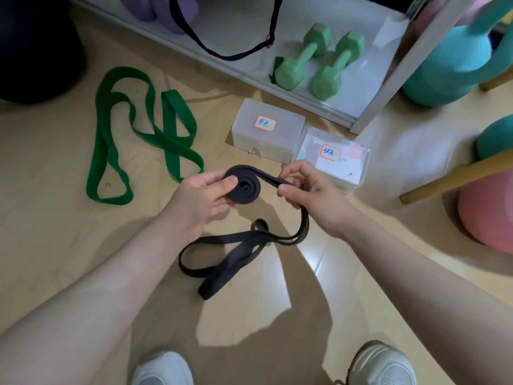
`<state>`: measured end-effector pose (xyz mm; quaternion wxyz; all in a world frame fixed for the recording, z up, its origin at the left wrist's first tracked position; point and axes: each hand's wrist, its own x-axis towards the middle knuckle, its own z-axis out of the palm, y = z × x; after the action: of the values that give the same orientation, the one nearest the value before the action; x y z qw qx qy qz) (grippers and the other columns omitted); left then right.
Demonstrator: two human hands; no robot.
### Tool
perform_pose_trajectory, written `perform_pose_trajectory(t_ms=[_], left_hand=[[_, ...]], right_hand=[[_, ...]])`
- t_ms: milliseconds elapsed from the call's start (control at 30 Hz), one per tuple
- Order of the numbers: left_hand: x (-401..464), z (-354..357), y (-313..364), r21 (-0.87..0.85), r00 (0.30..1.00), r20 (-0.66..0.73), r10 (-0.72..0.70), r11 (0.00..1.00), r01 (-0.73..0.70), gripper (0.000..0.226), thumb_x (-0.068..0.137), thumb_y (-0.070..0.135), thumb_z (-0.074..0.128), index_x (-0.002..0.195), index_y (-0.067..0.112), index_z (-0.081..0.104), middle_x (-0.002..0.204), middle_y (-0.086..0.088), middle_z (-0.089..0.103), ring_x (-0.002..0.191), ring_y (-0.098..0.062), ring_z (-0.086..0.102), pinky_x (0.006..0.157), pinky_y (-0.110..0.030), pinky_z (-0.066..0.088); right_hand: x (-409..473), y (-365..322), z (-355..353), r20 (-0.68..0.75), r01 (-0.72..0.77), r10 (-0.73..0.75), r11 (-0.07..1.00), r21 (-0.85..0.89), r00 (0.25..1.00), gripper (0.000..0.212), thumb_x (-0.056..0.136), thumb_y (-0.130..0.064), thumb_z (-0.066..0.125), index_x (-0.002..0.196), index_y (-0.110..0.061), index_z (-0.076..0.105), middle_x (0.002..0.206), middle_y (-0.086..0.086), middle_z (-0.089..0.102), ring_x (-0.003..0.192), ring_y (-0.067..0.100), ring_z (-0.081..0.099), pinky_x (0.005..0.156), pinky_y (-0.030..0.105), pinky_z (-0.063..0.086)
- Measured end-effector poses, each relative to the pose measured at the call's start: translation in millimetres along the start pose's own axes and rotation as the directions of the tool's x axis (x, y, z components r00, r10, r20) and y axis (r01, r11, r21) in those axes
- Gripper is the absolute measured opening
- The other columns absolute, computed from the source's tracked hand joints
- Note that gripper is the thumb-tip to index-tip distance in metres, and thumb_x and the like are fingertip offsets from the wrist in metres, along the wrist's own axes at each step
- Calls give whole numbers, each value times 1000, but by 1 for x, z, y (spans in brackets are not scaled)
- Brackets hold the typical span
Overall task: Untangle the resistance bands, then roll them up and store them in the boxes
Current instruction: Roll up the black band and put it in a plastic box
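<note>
Gripping a half-rolled black band (244, 187) in both hands, green band (144, 140) on pale wood floor (55, 232), shelf (319, 87) behind.

Under me is a pale beige wood-look floor (55, 245), glossy, w/ bright light patches and hard shadows across it. Ahead stands a low white shelf unit (369, 87) w/ a grey-white frame; on its bottom board lie two mint-green hex dumbbells (319, 61), side by side, and a thin black strap (230, 55) droops over the edge. Far left, a big dark rounded ball (33, 45). To my right: teal kettlebell (449, 65), pink rounded weight (488, 212), light wooden stick (455, 179) lying slantwise.
</note>
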<state>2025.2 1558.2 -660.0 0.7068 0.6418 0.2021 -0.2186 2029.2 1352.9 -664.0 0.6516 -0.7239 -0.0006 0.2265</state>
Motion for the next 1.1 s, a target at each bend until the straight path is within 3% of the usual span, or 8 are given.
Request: perform_pose_trajectory(t_ms=[267,400,467,600,733,833,1000,1100], left_hand=[[-1,28,-17,-436,998,-40,-51,900,28,17,91,11,54,107,11,61,93,-5,74,87,-17,70,89,-33,50],[-9,45,-18,-566,999,9,-46,823,43,19,96,13,46,110,13,59,93,-2,73,87,-10,69,82,-22,50],[-14,52,-20,-499,998,36,-48,865,59,20,97,17,44,107,20,61,95,4,72,92,-4,66,82,-18,46],[-16,41,-18,-231,991,22,-131,964,132,17,90,18,56,105,23,62,111,5,65,115,-10,53,110,-32,30],[-15,25,1,171,952,270,-141,980,97,16,87,13,60,103,15,59,101,-5,71,93,-15,67,91,-30,51],[-13,33,2,396,945,278,-170,917,49,12,87,20,63,97,16,58,97,-11,71,88,-18,68,87,-32,54],[-13,35,-11,452,924,329,-193,892,26,21,87,13,62,108,11,57,96,-6,69,94,-20,65,92,-37,50],[-13,34,-15,404,945,298,-135,915,4,10,86,9,63,94,15,63,91,-8,71,90,-23,66,92,-40,51]], right_hand=[[-11,5,45,-263,-12,113,934,358,958,10,94,-11,51,87,-18,49,82,9,52,51,8,40,50,14,36],[-11,1,61,-412,68,88,935,348,907,14,89,-8,58,89,-19,49,69,-4,57,50,4,48,52,13,39],[-12,-2,60,-427,82,101,918,389,899,19,88,-5,59,88,-19,47,69,-2,59,50,3,48,51,11,39],[-13,-4,33,-311,64,28,957,281,950,22,86,2,59,84,-17,48,63,0,61,49,4,48,50,10,38],[-13,-8,-4,49,46,-41,994,-94,998,19,84,3,61,83,-14,52,59,-4,61,54,4,52,57,14,41],[-8,-10,-14,283,69,22,948,-310,959,21,82,1,65,80,-16,53,71,-1,66,67,8,61,66,23,47],[-6,-8,-13,328,53,81,923,-381,941,23,82,-2,67,77,-19,52,70,-3,64,64,10,56,62,19,43],[-6,-5,-12,330,31,81,946,-322,941,22,81,-2,67,79,-19,53,73,0,65,66,9,56,64,19,42]])
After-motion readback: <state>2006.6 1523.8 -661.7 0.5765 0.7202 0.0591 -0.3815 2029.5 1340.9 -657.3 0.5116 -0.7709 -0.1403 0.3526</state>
